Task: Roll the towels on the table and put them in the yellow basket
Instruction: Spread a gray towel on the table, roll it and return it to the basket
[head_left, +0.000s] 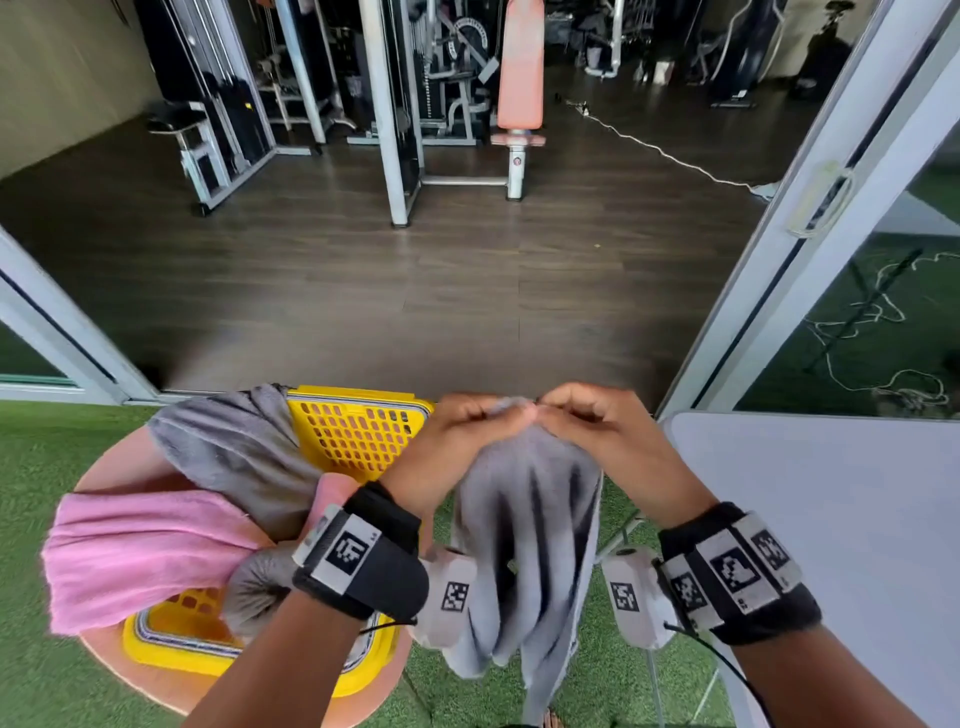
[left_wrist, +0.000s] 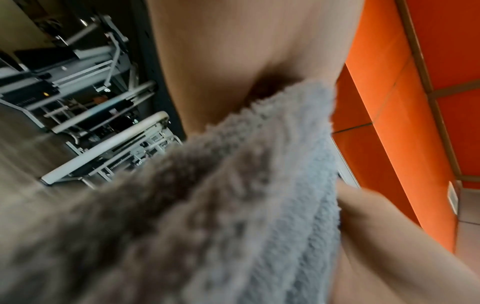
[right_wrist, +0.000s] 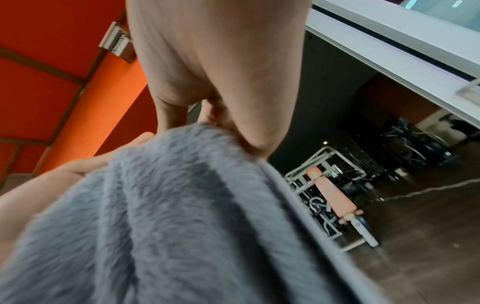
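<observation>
A grey fluffy towel (head_left: 524, 551) hangs in bunched folds in front of me, held up in the air by its top edge. My left hand (head_left: 467, 426) and my right hand (head_left: 582, 415) pinch that edge side by side, knuckles almost touching. In the wrist views the grey towel (left_wrist: 233, 205) (right_wrist: 168, 216) fills the lower frame under each palm. The yellow basket (head_left: 353, 431) stands on a round stool at the lower left. A second grey towel (head_left: 234, 457) and a pink towel (head_left: 140, 551) are draped over the basket, and a rolled grey towel (head_left: 254, 587) lies inside it.
A white table (head_left: 831, 519) stands at the right, its corner near my right wrist. The round stool (head_left: 135, 670) rests on green turf (head_left: 31, 649). Beyond an open sliding door lie a dark wooden floor and gym machines (head_left: 447, 93).
</observation>
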